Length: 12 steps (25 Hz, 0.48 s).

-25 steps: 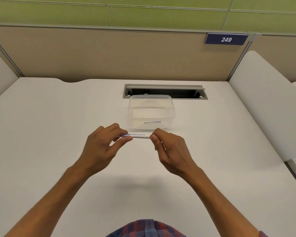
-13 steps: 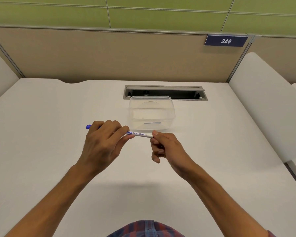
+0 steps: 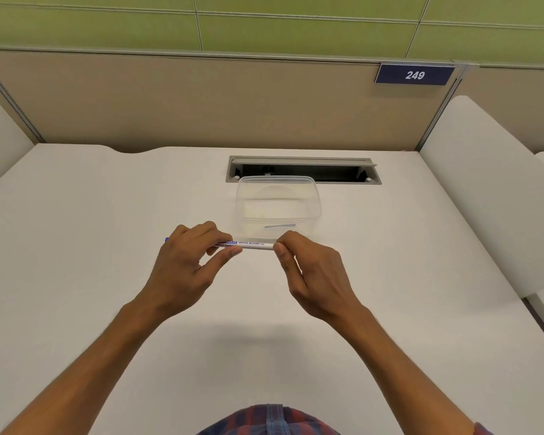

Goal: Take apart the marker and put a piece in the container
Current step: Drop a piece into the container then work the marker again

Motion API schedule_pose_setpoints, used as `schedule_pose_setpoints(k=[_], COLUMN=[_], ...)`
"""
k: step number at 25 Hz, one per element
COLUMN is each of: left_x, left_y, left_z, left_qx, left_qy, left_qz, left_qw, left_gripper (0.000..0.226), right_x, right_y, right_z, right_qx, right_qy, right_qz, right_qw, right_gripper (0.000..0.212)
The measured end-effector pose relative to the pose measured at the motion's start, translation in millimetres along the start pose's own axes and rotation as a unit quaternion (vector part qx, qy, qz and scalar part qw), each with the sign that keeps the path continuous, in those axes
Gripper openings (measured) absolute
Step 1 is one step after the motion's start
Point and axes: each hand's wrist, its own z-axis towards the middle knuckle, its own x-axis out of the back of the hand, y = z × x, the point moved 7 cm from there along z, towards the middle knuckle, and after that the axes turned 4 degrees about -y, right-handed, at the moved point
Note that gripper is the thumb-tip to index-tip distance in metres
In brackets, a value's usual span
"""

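Both hands grasp the marker, which is held level above the desk, just in front of the clear container. The left hand pinches the printed part of the white barrel between thumb and curled fingers; a small blue end pokes out past its knuckles. The right hand pinches the other end with thumb and fingertips, and whatever sits under those fingers is hidden.

The marker looks to be in one piece, so the step in hand is likely the pulling apart. Next calls for a firm hold on the barrel and a straight pull or twist outward, then carrying one freed piece forward over the container's rim.
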Motion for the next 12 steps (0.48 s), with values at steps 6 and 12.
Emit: schedule_pose_setpoints(k=[6,12], left_x=[7,10], left_y=[18,30], left_z=[-3,-8], left_qx=[-0.066,-0.142], left_qy=[0.062,0.127], left_qz=[0.078,0.212], left_qw=[0.993,0.959], left_gripper=[0.024,0.022], right_x=[-10,-27], right_y=[6,16], right_z=[0,1], right_qx=[-0.069,-0.204], right_qy=[-0.042,-0.113], right_qz=[0.195,0.422], right_qw=[0.977,0.876], right_gripper=[0.034,0.044])
